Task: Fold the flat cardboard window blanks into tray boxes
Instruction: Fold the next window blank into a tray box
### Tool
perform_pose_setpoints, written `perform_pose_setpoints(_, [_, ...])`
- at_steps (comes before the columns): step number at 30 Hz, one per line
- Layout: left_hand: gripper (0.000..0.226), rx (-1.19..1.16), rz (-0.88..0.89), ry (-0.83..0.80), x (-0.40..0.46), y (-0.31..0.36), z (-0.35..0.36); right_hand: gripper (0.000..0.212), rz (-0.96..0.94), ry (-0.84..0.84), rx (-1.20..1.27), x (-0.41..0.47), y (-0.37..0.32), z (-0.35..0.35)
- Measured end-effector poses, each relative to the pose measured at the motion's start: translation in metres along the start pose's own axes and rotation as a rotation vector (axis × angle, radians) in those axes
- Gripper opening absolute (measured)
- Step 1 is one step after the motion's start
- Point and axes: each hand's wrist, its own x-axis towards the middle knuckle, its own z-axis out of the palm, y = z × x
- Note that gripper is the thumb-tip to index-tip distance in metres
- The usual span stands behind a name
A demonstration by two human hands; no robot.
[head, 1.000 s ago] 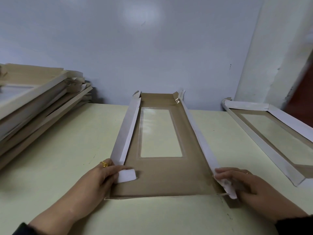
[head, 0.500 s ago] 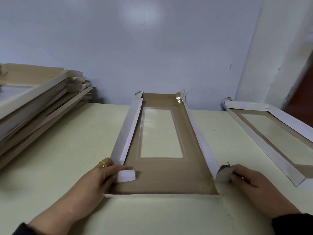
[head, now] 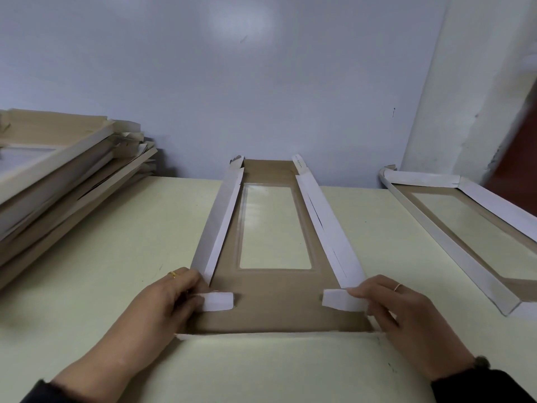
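On the pale worktop [head: 87,301] nearest the person, the left hand [head: 162,303] has its grip closed around the near end of the left side wall [head: 216,228] of the cardboard blank [head: 276,298], fingers curled by a small white corner tab [head: 218,301] turned inward. The right hand [head: 398,309] grips the near end of the right side wall [head: 331,228] likewise, fingertips pinching its own white tab [head: 338,299]. Between the two grips lies the brown base; just beyond them, the clear window [head: 274,225]. Both walls run away towards the wall. Far left of the grips sits a stack of blanks [head: 58,175]; far right, a folded tray [head: 465,228].
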Motion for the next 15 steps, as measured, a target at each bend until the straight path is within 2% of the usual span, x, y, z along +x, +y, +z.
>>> perform_pose_setpoints(5, [0.034, -0.046, -0.028, 0.004, -0.001, 0.004, -0.004, 0.080, 0.028, -0.176, 0.157, -0.008, 0.009, -0.012])
perform_pose_setpoints(8, [0.048, -0.102, -0.062, -0.005, 0.000, 0.000, -0.007, 0.075, 0.056, -0.318, 0.194, -0.009, 0.007, -0.012])
perform_pose_setpoints(12, [0.078, -0.155, -0.054, -0.065, -0.001, -0.006, -0.013, 0.060, 0.073, -0.205, 0.101, -0.008, 0.001, -0.008])
perform_pose_setpoints(15, [0.090, -0.164, -0.067, -0.165, -0.001, -0.015, -0.020, 0.054, 0.093, -0.075, 0.114, -0.007, -0.004, -0.003])
